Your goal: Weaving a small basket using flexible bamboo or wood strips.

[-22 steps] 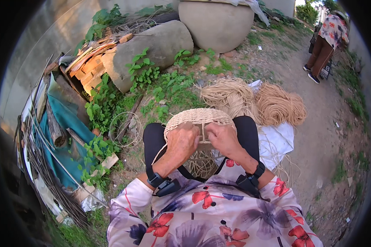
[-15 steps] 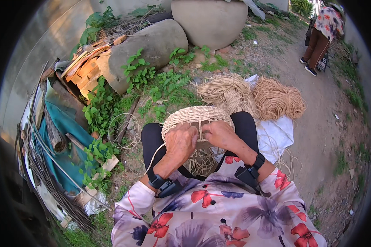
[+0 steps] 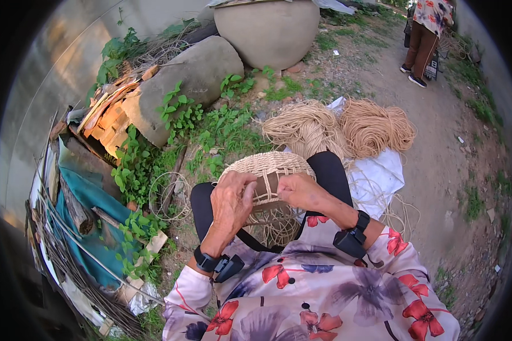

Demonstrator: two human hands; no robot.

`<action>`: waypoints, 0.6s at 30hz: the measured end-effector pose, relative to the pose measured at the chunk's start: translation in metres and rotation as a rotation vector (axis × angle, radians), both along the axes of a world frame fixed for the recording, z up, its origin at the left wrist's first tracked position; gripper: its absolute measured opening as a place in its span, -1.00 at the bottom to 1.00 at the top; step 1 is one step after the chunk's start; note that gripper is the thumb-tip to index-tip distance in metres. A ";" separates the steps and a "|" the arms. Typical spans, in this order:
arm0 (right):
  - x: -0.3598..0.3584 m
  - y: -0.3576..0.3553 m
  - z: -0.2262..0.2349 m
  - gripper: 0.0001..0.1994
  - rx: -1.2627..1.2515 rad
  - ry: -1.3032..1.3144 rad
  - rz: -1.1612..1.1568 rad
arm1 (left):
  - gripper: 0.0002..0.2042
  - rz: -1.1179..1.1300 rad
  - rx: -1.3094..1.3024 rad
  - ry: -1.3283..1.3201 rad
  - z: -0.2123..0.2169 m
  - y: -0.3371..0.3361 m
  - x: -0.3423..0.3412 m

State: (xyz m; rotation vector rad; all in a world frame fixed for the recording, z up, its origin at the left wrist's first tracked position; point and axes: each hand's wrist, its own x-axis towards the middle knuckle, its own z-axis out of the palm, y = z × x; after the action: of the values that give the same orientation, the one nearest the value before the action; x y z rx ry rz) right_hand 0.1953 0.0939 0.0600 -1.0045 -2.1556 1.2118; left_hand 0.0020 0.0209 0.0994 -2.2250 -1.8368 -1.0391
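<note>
A woven basket point(image 3: 264, 163) is held up between the knees in dark trousers point(image 3: 202, 207), its close-woven band turned away from the body and its open framework of strands turned toward it. The left hand point(image 3: 232, 199) is laid against the basket's left part; its thumb is set apart from the fingers, which are partly hidden, so how tightly the weave is gripped cannot be told. The right hand point(image 3: 302, 192) is placed at the right part of the framework, with its fingers curled narrow; whether a strand is pinched by them cannot be seen. A gap is left between the hands, crossed by strands. A dark strap point(image 3: 358, 227) is worn on the right wrist, and a similar band point(image 3: 206, 260) on the left.

Loose cord point(image 3: 279, 232) is seen below the basket, between the legs. Beyond the right knee, a pale bundle point(image 3: 304, 128) and a browner coil point(image 3: 377, 129) are laid side by side, with a white sheet point(image 3: 384, 173) partly under them. To the left, a cord ring point(image 3: 170, 196) is seen on the ground, near a teal cloth point(image 3: 88, 196). Farther off, a co-worker point(image 3: 422, 42) is seen standing on the path point(image 3: 375, 77).
</note>
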 end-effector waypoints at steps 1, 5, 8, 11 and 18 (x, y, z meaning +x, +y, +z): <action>0.009 0.000 0.001 -0.88 -0.004 0.002 -0.003 | -0.91 -0.048 0.006 -0.089 0.005 0.002 0.002; 0.053 -0.003 0.024 -0.94 -0.084 0.120 0.055 | -0.89 -0.230 -0.105 -0.293 0.009 0.004 0.024; 0.065 0.004 0.023 -0.94 -0.075 0.192 0.097 | -0.86 -0.349 -0.318 -0.358 0.009 0.003 0.036; 0.059 0.002 0.027 -0.92 0.347 0.205 0.075 | -0.85 -0.313 -0.296 -0.347 0.002 0.002 0.034; 0.012 0.000 -0.001 -0.95 0.487 0.301 0.026 | -0.88 -0.143 -0.373 -0.548 0.011 -0.009 0.026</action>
State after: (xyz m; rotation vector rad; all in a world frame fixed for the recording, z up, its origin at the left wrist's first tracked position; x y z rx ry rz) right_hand 0.2077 0.0943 0.0586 -0.5485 -2.0750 0.7307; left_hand 0.0283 0.0114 0.1109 -2.4836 -2.2663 -1.5763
